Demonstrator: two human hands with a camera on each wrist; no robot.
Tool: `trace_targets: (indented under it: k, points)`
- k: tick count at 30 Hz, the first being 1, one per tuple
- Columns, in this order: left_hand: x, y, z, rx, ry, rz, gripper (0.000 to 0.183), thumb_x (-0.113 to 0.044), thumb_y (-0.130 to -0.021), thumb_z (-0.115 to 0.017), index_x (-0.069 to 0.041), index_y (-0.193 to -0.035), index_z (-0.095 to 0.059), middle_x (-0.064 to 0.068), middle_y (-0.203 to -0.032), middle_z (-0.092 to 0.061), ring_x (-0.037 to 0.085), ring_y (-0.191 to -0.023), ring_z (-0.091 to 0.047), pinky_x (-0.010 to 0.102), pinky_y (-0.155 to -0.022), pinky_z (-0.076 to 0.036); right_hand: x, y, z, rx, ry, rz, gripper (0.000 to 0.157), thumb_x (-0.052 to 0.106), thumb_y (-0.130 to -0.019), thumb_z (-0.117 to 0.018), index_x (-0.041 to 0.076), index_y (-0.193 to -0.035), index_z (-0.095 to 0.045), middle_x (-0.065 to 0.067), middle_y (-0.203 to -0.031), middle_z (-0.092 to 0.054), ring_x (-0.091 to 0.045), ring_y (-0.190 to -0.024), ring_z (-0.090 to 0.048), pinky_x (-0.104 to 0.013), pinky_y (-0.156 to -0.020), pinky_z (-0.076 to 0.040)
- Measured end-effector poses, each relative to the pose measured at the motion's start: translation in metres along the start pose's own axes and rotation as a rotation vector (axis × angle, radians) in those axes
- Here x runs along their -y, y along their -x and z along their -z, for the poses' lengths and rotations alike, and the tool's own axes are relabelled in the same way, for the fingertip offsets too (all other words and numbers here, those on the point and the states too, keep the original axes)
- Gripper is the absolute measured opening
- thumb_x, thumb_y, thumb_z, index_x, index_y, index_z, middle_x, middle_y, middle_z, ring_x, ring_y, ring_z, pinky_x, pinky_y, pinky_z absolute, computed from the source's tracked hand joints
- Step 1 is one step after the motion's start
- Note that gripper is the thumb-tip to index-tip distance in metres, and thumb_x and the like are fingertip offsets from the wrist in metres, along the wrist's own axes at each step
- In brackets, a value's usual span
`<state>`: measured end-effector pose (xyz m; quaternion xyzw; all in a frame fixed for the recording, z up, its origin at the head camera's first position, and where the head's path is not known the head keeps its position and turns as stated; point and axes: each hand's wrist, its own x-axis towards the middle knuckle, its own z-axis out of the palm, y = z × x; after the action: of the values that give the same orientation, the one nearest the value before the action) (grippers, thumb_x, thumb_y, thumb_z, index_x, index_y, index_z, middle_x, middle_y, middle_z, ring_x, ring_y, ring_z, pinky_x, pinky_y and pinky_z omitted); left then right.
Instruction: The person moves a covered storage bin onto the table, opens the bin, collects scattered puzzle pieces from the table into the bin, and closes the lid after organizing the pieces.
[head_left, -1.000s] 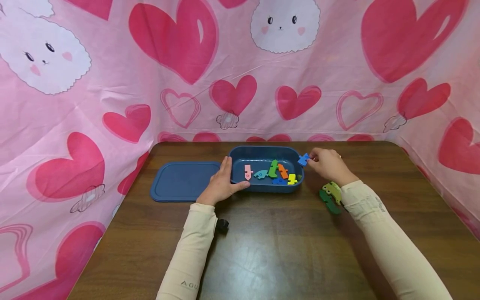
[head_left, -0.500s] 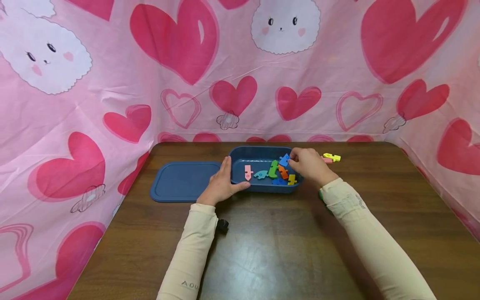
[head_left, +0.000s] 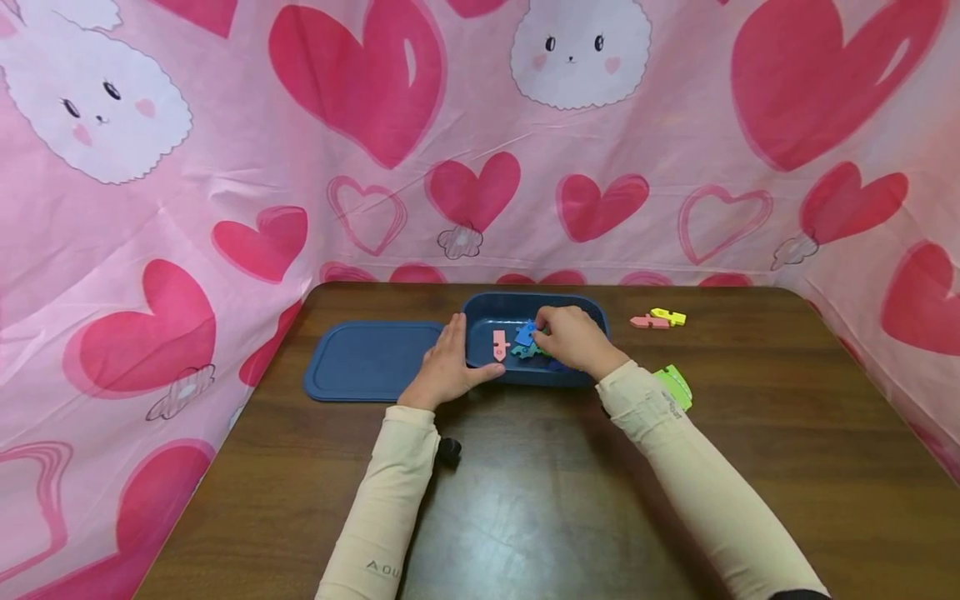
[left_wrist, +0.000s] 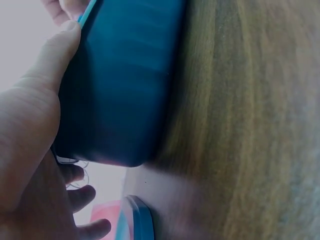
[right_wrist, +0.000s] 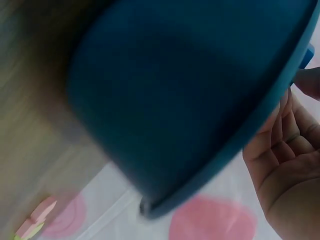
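My right hand (head_left: 577, 340) pinches a blue puzzle piece (head_left: 526, 333) between thumb and fingers over the inside of a dark blue rectangular box (head_left: 517, 377). Below the blue piece lies a teal puzzle piece (head_left: 525, 352), with a pink puzzle piece (head_left: 500, 343) to its left. The hand hides much of the box's right half. My left hand (head_left: 442, 367) rests against the box's left end, fingers straight along the side and thumb at the front rim. In the right wrist view, the box (right_wrist: 175, 100) covers part of the right hand (right_wrist: 295, 175).
A flat blue lid (head_left: 375, 360) lies left of the box on the wooden table. Behind and right of the box are a pink puzzle piece (head_left: 649, 322) and a yellow puzzle piece (head_left: 675, 317). A light green piece (head_left: 675, 387) sits by the right sleeve. Heart-patterned cloth (head_left: 472, 192) surrounds the table.
My right hand has carried the blue puzzle piece leftward, from beyond the box's right end to over its inside. The pink and yellow pieces behind it have come into view. My left hand stays put.
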<state>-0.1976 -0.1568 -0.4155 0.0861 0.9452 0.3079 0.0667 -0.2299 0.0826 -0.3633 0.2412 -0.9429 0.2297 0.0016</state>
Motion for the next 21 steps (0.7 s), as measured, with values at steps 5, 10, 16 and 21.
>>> trace_targets:
  k: [5,10,16,21]
  points:
    - [0.001,0.000,0.000,0.007,-0.004,-0.013,0.119,-0.067,-0.086,-0.068,-0.009,-0.163,0.003,0.011,-0.169,-0.001,0.032,-0.153,-0.004,0.063,-0.116,-0.013,0.016,-0.006,-0.012,0.038,-0.008,0.015,0.019,0.019,-0.095,-0.071,0.002,-0.105,-0.070,-0.002,-0.075,-0.063,-0.019,-0.067,-0.057,-0.033,-0.064,-0.052]
    - [0.002,0.001,0.001,0.000,-0.013,-0.021,0.120,-0.068,-0.086,-0.067,-0.008,-0.163,0.002,0.013,-0.169,-0.002,0.034,-0.153,-0.005,0.064,-0.116,-0.015,0.030,-0.014,-0.024,0.077,0.010,0.042,0.017,0.018,-0.096,-0.067,0.003,-0.103,-0.070,-0.001,-0.074,-0.062,-0.017,-0.065,-0.056,-0.032,-0.061,-0.050]
    - [0.001,0.002,0.003,0.016,-0.014,-0.020,0.120,-0.068,-0.085,-0.068,-0.009,-0.163,0.003,0.012,-0.169,-0.002,0.033,-0.153,-0.004,0.062,-0.116,-0.014,0.038,-0.018,-0.034,0.134,-0.043,0.078,0.012,0.015,-0.095,-0.068,0.004,-0.098,-0.070,-0.001,-0.079,-0.064,-0.015,-0.067,-0.056,-0.030,-0.065,-0.051]
    - [0.001,0.002,0.006,0.024,-0.010,-0.021,0.118,-0.065,-0.086,-0.068,-0.009,-0.163,0.003,0.012,-0.169,-0.001,0.032,-0.153,-0.004,0.061,-0.117,-0.014,0.039,-0.022,-0.038,0.165,-0.101,0.085,0.009,0.015,-0.095,-0.071,0.006,-0.093,-0.069,0.000,-0.075,-0.062,-0.016,-0.065,-0.055,-0.029,-0.062,-0.050]
